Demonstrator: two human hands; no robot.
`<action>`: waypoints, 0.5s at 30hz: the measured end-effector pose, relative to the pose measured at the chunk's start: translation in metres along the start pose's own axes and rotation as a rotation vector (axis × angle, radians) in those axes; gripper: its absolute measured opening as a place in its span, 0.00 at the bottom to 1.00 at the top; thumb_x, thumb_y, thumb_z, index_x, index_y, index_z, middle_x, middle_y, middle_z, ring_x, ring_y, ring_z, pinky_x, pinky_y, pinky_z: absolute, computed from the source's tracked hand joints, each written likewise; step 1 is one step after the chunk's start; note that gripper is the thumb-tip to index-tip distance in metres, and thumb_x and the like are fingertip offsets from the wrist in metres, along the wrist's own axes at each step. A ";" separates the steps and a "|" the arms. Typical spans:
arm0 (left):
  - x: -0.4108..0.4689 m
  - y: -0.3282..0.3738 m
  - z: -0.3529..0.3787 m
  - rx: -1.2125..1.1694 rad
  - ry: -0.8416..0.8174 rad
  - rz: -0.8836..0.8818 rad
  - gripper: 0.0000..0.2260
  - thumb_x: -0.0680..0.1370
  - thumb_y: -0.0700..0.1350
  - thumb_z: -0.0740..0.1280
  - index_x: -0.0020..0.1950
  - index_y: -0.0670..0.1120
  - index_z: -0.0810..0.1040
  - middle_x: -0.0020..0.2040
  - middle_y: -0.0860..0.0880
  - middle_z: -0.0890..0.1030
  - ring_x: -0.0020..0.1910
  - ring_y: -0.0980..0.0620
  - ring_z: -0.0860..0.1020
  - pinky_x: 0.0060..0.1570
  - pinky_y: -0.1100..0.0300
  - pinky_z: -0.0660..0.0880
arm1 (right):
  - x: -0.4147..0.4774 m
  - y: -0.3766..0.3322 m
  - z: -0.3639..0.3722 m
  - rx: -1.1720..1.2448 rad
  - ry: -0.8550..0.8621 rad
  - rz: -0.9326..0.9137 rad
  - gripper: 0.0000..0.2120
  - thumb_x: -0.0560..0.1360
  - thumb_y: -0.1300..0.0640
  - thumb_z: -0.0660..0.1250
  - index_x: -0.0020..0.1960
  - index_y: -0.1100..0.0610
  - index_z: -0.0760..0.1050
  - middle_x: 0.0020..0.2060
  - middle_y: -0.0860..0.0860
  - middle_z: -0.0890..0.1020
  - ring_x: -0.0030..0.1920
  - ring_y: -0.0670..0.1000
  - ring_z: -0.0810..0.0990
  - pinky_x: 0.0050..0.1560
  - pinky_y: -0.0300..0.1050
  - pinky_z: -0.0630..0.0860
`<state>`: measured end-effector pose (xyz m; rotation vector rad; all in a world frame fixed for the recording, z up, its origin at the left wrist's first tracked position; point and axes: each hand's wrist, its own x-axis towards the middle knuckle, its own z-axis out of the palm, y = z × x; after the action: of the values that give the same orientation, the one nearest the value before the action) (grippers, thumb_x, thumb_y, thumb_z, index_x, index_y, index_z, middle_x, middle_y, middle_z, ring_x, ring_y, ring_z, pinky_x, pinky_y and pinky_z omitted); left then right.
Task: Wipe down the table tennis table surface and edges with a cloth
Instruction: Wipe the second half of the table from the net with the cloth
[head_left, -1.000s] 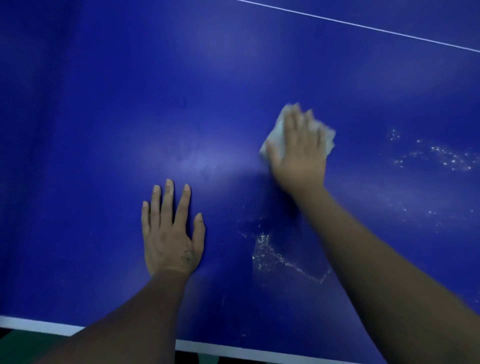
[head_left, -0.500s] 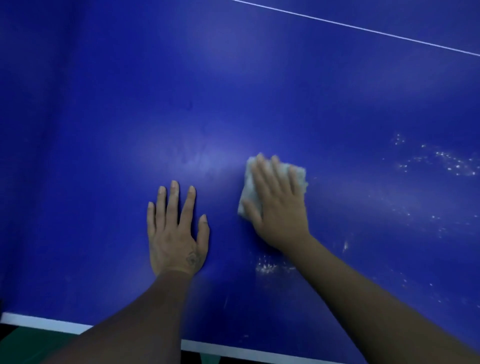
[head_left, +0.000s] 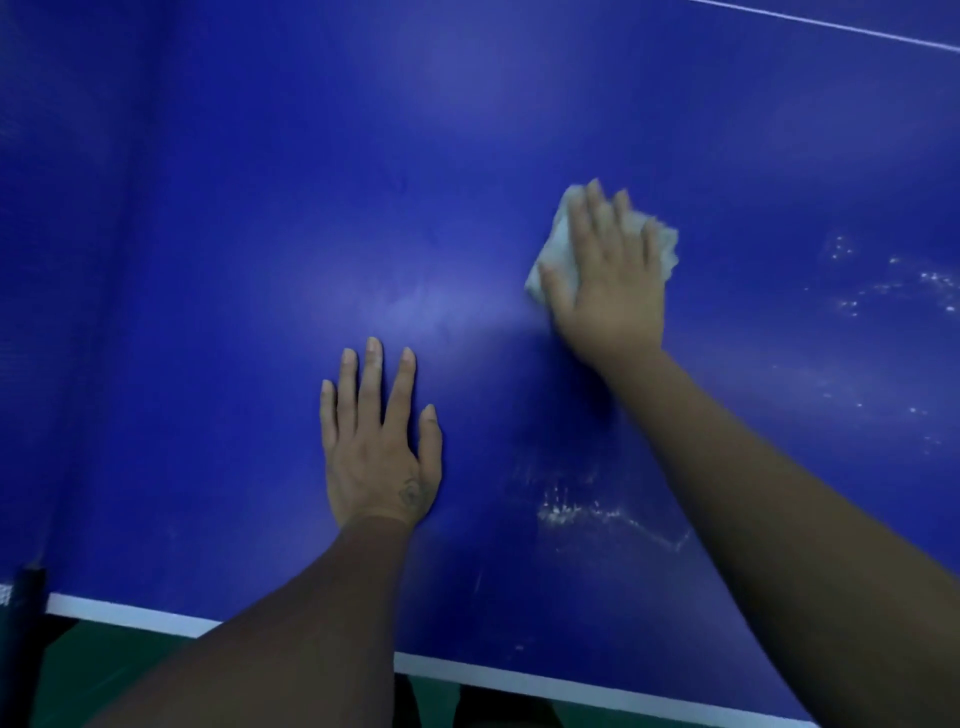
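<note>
The blue table tennis table (head_left: 260, 260) fills the view, its white near edge line (head_left: 135, 616) running along the bottom. My right hand (head_left: 608, 280) lies flat with straight fingers on a crumpled white cloth (head_left: 558, 247), pressing it to the surface right of centre. My left hand (head_left: 376, 441) rests flat on the table, fingers spread, nearer the edge. Wet streaks (head_left: 587, 512) show below the right forearm, and a patch of droplets (head_left: 883, 283) lies at the far right.
A thin white centre line (head_left: 831, 23) crosses the top right corner. Beyond the near edge lies a green floor (head_left: 98, 670). A dark post (head_left: 21, 644) stands at the bottom left corner.
My right hand has pushed the cloth away from me and to the right, back up the table. The left hand has stayed planted in place.
</note>
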<state>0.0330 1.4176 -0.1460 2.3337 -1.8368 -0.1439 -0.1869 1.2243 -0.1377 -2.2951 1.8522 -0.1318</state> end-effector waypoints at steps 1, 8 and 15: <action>0.000 0.000 -0.001 0.010 -0.003 -0.003 0.28 0.87 0.56 0.55 0.87 0.51 0.61 0.88 0.47 0.55 0.88 0.44 0.50 0.85 0.38 0.52 | -0.029 -0.011 0.005 -0.005 0.001 -0.070 0.34 0.88 0.39 0.51 0.89 0.54 0.51 0.88 0.52 0.54 0.88 0.58 0.50 0.85 0.65 0.48; -0.001 0.001 -0.003 -0.009 -0.010 0.007 0.27 0.88 0.56 0.55 0.87 0.51 0.60 0.88 0.46 0.55 0.88 0.43 0.50 0.85 0.38 0.52 | -0.174 -0.039 0.023 0.049 -0.123 -0.544 0.35 0.87 0.38 0.57 0.88 0.53 0.55 0.87 0.51 0.56 0.87 0.56 0.53 0.85 0.67 0.52; -0.004 -0.002 -0.010 -0.119 0.001 0.017 0.25 0.88 0.55 0.59 0.85 0.48 0.66 0.88 0.46 0.57 0.88 0.44 0.51 0.86 0.41 0.47 | -0.096 0.034 0.000 0.027 -0.003 -0.044 0.32 0.88 0.39 0.56 0.88 0.49 0.55 0.87 0.47 0.58 0.88 0.53 0.52 0.86 0.64 0.43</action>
<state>0.0354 1.4221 -0.1366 2.2372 -1.7955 -0.2425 -0.2406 1.3114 -0.1402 -2.3181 1.7878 -0.1587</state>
